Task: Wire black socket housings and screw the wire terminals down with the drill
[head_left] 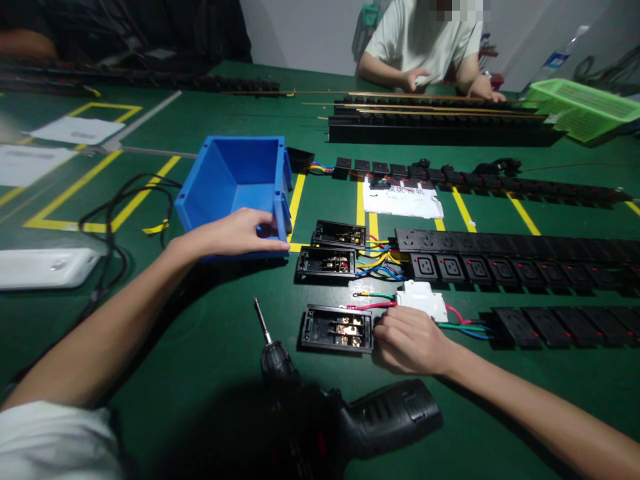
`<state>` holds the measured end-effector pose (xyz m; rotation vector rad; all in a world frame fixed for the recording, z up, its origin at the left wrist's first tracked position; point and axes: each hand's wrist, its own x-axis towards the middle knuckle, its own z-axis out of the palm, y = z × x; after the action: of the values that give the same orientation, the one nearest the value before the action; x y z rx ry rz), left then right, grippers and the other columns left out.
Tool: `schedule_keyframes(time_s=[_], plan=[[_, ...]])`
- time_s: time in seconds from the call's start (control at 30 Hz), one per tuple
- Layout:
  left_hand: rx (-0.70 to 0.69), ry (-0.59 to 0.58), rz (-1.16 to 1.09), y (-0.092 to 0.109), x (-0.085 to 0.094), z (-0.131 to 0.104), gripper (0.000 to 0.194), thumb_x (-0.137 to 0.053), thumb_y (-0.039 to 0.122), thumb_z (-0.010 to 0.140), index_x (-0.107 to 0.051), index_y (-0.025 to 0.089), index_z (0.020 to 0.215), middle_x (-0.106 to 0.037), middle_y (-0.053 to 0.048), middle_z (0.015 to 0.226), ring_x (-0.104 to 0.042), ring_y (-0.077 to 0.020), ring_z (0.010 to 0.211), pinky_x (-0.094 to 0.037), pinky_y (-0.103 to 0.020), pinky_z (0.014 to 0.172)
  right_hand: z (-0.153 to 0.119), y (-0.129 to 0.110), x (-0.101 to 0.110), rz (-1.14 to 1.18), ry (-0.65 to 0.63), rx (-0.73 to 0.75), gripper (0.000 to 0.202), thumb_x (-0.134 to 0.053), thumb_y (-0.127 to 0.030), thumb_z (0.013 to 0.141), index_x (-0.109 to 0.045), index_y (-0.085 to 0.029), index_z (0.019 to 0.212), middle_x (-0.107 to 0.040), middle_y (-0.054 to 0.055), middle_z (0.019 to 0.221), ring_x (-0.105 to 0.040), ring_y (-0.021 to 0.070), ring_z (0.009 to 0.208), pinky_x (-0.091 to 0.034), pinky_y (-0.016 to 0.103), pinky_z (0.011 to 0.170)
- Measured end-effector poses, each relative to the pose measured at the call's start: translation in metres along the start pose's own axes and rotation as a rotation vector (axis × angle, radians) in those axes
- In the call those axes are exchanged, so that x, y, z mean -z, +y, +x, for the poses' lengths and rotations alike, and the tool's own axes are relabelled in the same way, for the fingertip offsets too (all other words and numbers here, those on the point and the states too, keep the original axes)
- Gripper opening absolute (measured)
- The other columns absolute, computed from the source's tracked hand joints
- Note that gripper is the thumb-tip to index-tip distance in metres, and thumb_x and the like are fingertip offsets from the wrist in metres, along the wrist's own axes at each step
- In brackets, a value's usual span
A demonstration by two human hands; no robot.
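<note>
My left hand point(233, 233) is on the front right wall of a blue bin point(215, 167), its thumb along the rim and its other fingers bent over the edge. My right hand point(413, 339) is closed beside the right end of a black terminal box point(320, 330) with brass contacts; what its fingers hold, if anything, is hidden. Just above that hand lie a white block point(423, 300) and a red wire point(373, 306). Two more open black boxes point(325, 262) with coloured wires sit behind. A black power screwdriver point(280, 363) lies in front, its bit pointing away.
Black socket strips point(500, 270) run off to the right. Behind them are a white paper label point(403, 200), long black rails point(440, 130) and a green basket point(575, 107). Another person point(425, 47) works across the table. A black cable point(107, 233) and a white power strip point(45, 269) lie left.
</note>
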<state>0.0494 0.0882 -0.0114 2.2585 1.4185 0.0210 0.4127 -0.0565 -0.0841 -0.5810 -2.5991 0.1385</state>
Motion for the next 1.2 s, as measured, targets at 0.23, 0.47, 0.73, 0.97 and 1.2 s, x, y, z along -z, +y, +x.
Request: schedule_keyframes(time_s=[0.23,0.47,0.73,0.97,1.2], plan=[[-0.032,0.021,-0.01,0.004,0.006,-0.003,0.044,-0.063,0.056,0.076,-0.07,0.014,0.086,-0.069,-0.008,0.083,-0.06,-0.0207,0.074,-0.041,-0.028,0.065,0.0,0.0,-0.001,0.004,0.002,0.0,0.01,-0.053,-0.016,0.084,-0.05,-0.013,0.093,-0.048,0.003,0.072,-0.039,0.0147,0.069,-0.031,0.029,0.063],[0.045,0.049,-0.109,0.001,0.019,-0.01,0.046,-0.061,0.059,0.078,-0.074,0.016,0.088,-0.072,-0.005,0.083,-0.062,-0.0195,0.078,-0.043,-0.026,0.069,0.002,-0.001,0.0,0.004,0.014,0.002,0.01,-0.053,-0.014,0.083,-0.05,-0.014,0.092,-0.048,0.003,0.072,-0.038,0.0143,0.069,-0.031,0.029,0.062],[0.024,-0.027,-0.004,0.002,0.007,-0.005,0.056,-0.051,0.064,0.082,-0.065,0.013,0.101,-0.068,-0.011,0.1,-0.061,-0.0224,0.085,-0.042,-0.029,0.073,0.003,0.0,0.0,0.0,0.019,-0.001,0.008,-0.053,-0.015,0.084,-0.05,-0.013,0.091,-0.049,0.003,0.073,-0.038,0.0142,0.069,-0.03,0.028,0.062],[0.083,-0.054,-0.002,0.003,-0.001,0.0,0.058,-0.048,0.07,0.079,-0.065,0.016,0.09,-0.068,-0.008,0.091,-0.06,-0.0219,0.076,-0.04,-0.028,0.065,0.003,-0.002,0.002,0.001,0.013,-0.005,0.008,-0.053,-0.014,0.083,-0.05,-0.013,0.091,-0.049,0.003,0.072,-0.038,0.014,0.069,-0.031,0.028,0.062],[0.05,0.006,-0.086,0.01,0.001,-0.001,0.051,-0.056,0.064,0.075,-0.064,0.015,0.085,-0.067,-0.007,0.086,-0.059,-0.0211,0.077,-0.041,-0.028,0.065,0.003,0.0,0.002,0.002,0.015,-0.001,0.006,-0.052,-0.015,0.084,-0.05,-0.014,0.09,-0.049,0.003,0.072,-0.038,0.014,0.069,-0.029,0.028,0.062]])
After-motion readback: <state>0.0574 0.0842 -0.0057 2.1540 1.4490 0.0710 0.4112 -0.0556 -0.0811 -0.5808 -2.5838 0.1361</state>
